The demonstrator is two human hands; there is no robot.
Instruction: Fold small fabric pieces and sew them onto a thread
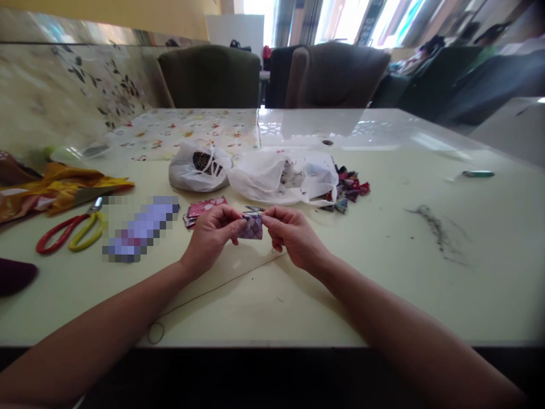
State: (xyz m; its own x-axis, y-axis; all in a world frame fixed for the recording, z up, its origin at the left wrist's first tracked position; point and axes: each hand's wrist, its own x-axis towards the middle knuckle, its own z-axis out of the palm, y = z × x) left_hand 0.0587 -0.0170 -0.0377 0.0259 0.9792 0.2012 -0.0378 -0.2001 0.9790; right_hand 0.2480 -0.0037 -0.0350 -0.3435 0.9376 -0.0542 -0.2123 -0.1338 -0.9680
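Observation:
My left hand (215, 230) pinches a small purple patterned piece of fabric (252, 228) between thumb and fingers above the table. Right at the fabric's other edge, my right hand (293, 230) has its thumb and forefinger pressed together; what sits in that pinch is too small to make out. A long dark thread (225, 282) runs from below my right hand across the table to a loop near the front edge. Just behind the fabric lies a small metal tool (254, 209), partly hidden. A stack of pink and patterned fabric pieces (206, 207) rests behind my left hand.
Red-and-yellow-handled scissors (85, 232) and a pixelated object (145, 227) lie left. White plastic bags (200, 170) stand behind my hands, beside folded fabric bits (353, 184). To the right are tangled threads (436, 224) and a green pen-like object (478, 174). Chairs (336, 74) stand beyond.

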